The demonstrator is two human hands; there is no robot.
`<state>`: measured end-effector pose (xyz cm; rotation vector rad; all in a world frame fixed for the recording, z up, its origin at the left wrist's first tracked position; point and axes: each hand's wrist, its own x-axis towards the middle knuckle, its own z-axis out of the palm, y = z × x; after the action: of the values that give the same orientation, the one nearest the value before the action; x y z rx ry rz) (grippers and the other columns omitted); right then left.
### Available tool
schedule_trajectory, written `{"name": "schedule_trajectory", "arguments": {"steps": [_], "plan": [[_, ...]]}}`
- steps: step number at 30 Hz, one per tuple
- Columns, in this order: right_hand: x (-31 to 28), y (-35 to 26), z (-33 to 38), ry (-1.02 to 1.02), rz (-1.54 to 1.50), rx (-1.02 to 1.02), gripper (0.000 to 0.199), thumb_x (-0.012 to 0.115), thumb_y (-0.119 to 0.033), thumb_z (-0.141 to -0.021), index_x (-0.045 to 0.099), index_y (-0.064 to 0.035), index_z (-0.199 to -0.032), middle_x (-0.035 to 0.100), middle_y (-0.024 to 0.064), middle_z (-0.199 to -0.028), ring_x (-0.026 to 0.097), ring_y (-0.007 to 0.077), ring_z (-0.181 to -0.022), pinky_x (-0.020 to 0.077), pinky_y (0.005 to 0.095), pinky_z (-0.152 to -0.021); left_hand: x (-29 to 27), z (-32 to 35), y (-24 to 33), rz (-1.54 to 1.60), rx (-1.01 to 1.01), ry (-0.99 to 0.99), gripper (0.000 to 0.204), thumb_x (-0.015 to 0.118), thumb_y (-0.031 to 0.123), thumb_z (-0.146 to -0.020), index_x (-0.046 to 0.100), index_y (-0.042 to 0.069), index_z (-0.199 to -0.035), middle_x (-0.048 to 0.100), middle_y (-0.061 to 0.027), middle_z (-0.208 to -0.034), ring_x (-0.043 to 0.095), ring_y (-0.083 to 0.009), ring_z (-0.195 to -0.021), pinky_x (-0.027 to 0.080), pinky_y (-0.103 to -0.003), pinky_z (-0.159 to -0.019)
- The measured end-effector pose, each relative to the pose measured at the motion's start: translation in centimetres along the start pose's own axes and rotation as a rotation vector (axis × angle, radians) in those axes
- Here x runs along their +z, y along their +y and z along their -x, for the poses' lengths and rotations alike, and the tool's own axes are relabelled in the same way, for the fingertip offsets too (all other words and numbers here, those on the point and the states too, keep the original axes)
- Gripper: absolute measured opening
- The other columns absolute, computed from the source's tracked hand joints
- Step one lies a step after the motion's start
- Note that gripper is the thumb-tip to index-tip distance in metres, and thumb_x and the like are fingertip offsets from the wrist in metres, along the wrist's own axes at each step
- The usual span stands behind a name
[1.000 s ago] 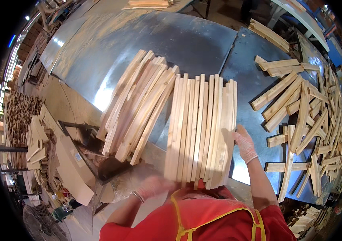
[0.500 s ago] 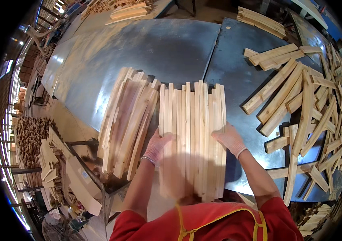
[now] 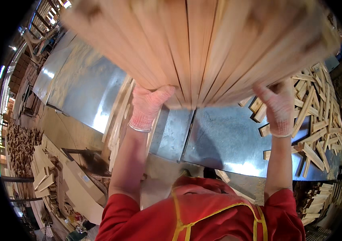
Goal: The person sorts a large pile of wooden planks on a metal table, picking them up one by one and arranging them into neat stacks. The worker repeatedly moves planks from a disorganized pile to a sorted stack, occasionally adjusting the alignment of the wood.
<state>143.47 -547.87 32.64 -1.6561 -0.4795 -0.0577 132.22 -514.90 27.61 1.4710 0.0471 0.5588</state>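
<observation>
A wide bundle of wooden slats (image 3: 195, 52) is raised off the table, close to the camera, filling the top of the view. The slats stand side by side, pressed together. My left hand (image 3: 151, 102), in a pale glove, grips the bundle's near left side, thumb across the face of the slats. On the opposite side my right hand (image 3: 277, 106), gloved alike, clasps the near right edge. Most fingers of both hands are hidden behind the wood. Partly covered by my left forearm, a second group of slats (image 3: 118, 116) lies on the metal table.
The metal table (image 3: 227, 140) spreads beneath the bundle, with a seam running across it. On its right lies a loose heap of slats (image 3: 319, 116). Stacked wood pieces (image 3: 24, 152) and a cardboard sheet (image 3: 80, 188) are at the lower left. More slats (image 3: 315, 203) are piled at lower right.
Both hands have lifted the slat bundle from the table, up and toward the camera. It now hides the far part of the table.
</observation>
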Motion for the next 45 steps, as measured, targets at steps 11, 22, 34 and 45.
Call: {"name": "schedule_trajectory", "arguments": {"steps": [11, 22, 34, 45], "plan": [[7.0, 22.4, 19.1, -0.218, 0.546, 0.444, 0.057, 0.05, -0.025, -0.106, 0.043, -0.0086, -0.16, 0.044, 0.017, -0.165, 0.048, 0.0328, -0.148, 0.0455, 0.0428, -0.118, -11.8, 13.9, -18.5, -0.95, -0.299, -0.39, 0.051, 0.048, 0.018, -0.108, 0.044, 0.008, -0.158, 0.051, -0.0095, -0.156, 0.048, -0.0238, -0.145, 0.041, -0.038, -0.118], [6.4, 22.6, 17.3, -0.379, 0.499, 0.613, 0.061, 0.064, -0.02, -0.091, 0.052, 0.0072, -0.144, 0.068, 0.0246, -0.13, 0.067, 0.0396, -0.112, 0.0541, 0.0437, -0.097, -13.6, 15.6, -12.5, -1.877, -0.226, -0.473, 0.071, 0.063, 0.044, -0.098, 0.043, 0.012, -0.159, 0.047, -0.011, -0.158, 0.038, -0.0338, -0.151, 0.031, -0.054, -0.124], [11.3, 24.3, 18.6, -0.432, 0.21, 0.597, 0.069, 0.078, -0.029, -0.087, 0.048, 0.0058, -0.139, 0.073, 0.0175, -0.117, 0.07, 0.0267, -0.105, 0.0581, 0.0373, -0.093, -24.0, 14.5, -14.3, -1.815, 0.211, -0.144, 0.055, 0.064, 0.027, -0.101, 0.053, 0.005, -0.15, 0.066, -0.0173, -0.14, 0.069, -0.0264, -0.11, 0.058, -0.039, -0.087], [10.2, 19.5, 16.3, -0.718, -0.102, 0.73, 0.108, 0.077, -0.036, -0.086, 0.018, 0.0053, -0.167, 0.044, 0.0339, -0.16, 0.045, 0.0405, -0.15, 0.0359, 0.0413, -0.124, -15.9, 11.2, -9.8, -1.918, -0.694, -0.023, 0.08, 0.07, 0.037, -0.097, 0.039, 0.006, -0.163, 0.04, -0.0182, -0.168, 0.036, -0.0377, -0.154, 0.034, -0.042, -0.127]]}}
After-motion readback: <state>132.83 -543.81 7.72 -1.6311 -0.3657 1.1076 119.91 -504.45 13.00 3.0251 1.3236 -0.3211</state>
